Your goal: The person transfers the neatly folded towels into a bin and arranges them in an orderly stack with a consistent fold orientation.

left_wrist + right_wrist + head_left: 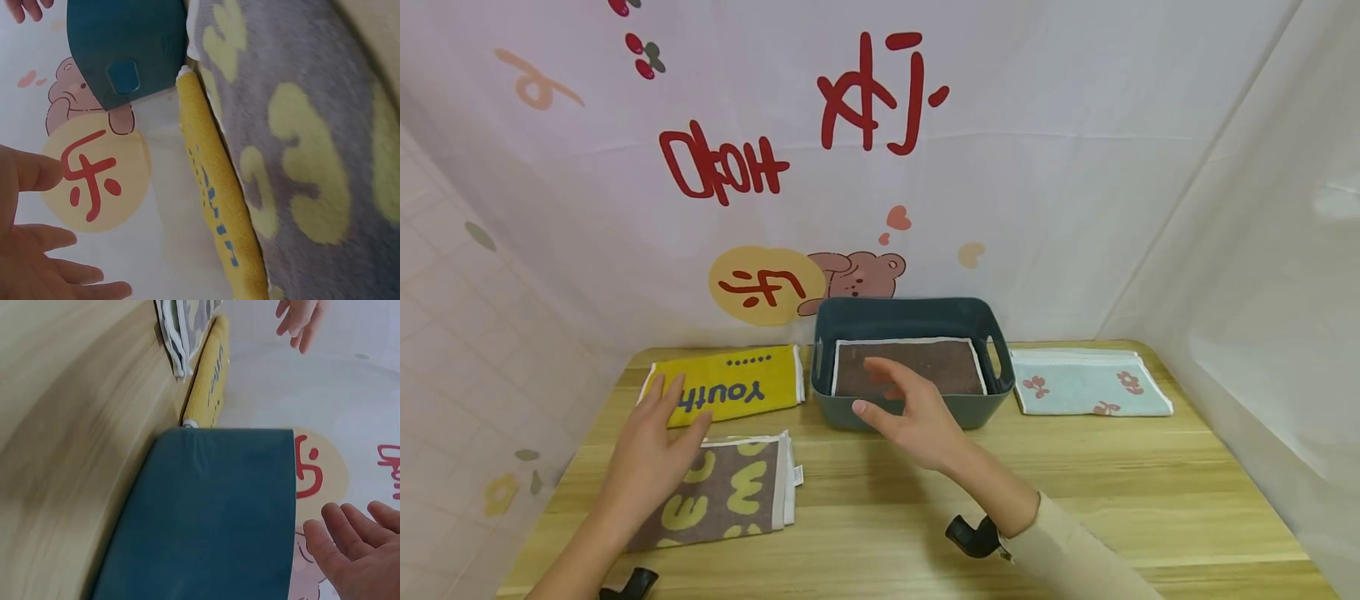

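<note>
Left grip spread near grey towel, right grip spread near teal basket

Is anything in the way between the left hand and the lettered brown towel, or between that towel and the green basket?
Nothing visible separates the left hand from the lettered brown towel. Toward the green basket, its own side wall stands in the way, and the right hand hovers over its front edge.

gray-brown towel partly behind left hand
</note>
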Demonstrator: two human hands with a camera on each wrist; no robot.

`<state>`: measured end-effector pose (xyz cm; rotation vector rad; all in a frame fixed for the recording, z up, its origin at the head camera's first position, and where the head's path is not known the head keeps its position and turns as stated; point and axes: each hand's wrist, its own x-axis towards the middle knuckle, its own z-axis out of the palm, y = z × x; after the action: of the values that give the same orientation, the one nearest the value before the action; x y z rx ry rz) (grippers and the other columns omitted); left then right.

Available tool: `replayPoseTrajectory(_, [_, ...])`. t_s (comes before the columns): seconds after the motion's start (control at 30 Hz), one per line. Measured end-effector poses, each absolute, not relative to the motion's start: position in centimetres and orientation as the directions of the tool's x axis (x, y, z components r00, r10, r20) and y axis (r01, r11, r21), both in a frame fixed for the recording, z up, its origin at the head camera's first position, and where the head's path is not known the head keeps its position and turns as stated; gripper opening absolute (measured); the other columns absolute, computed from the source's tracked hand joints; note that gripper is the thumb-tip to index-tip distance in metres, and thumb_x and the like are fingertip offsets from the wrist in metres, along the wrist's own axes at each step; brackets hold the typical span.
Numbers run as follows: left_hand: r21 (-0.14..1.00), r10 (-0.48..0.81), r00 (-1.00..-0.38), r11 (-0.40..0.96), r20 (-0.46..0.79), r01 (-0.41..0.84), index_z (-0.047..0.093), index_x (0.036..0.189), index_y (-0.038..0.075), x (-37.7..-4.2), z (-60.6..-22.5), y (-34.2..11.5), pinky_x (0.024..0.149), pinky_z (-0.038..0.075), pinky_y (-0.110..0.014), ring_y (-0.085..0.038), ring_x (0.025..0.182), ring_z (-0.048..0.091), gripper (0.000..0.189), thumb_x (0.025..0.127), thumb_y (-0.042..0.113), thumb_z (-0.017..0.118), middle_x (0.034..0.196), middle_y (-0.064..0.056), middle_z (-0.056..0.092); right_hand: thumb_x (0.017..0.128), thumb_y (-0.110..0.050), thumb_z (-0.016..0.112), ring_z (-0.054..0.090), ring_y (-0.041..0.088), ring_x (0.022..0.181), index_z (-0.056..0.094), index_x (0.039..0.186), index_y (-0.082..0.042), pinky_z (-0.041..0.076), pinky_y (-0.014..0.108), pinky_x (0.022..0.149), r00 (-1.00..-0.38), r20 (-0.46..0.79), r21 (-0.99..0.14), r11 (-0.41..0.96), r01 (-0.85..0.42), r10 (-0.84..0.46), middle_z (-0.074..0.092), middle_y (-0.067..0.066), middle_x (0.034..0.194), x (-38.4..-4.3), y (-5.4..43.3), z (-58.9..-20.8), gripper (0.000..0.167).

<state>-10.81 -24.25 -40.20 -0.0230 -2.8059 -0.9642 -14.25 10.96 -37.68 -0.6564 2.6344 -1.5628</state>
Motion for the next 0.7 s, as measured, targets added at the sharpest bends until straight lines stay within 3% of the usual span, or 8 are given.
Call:
replayPoseTrajectory(0.17, [0.56,-0.04,-0.984,0.826,0.173,0.065,0.031,0.16,-0.005,-10.5,-40.8,-25.0,0.104,0.027,-0.082,-0.07,0.139,0.026,0.078,0.104,0.037,0.064,0.163,-0.041,0.012,0.099,-0.029,0.075,0.059,0.025,0.128,0.054,0.15,-0.011,0.051,0.05,0.102,-0.897,0.193,-0.843,0.401,-0.359,-0.398,0.062,0.005,0.142,-13.9,9.9,-38.4,0.058])
replayPoseTrajectory(0.47, [0.491,-0.084,-0.996,0.87,0.033,-0.057,0.016,0.164,-0.004,-9.8,-41.6,-27.4,0.102,0.024,-0.084,-0.073,0.136,0.024,0.087,0.107,0.05,0.054,0.157,-0.048,0.016,0.1,-0.03,0.074,0.059,0.021,0.125,0.057,0.147,-0.011,0.053,0.047,0.1,-0.857,0.222,-0.828,0.374,-0.418,-0.466,0.061,0.003,0.141,-13.2,8.0,-39.5,0.054])
replayPoseTrajectory(0.7, [0.519,-0.114,-0.993,0.85,0.017,-0.089,0.015,0.162,-0.01,-9.3,-41.7,-29.3,0.105,0.027,-0.08,-0.069,0.136,0.028,0.088,0.107,0.047,0.055,0.155,-0.046,0.026,0.1,-0.028,0.073,0.06,0.015,0.12,0.059,0.145,-0.014,0.053,0.033,0.097,-0.828,0.215,-0.794,0.401,-0.457,-0.518,0.062,-0.002,0.139,-12.8,6.5,-40.5,0.049])
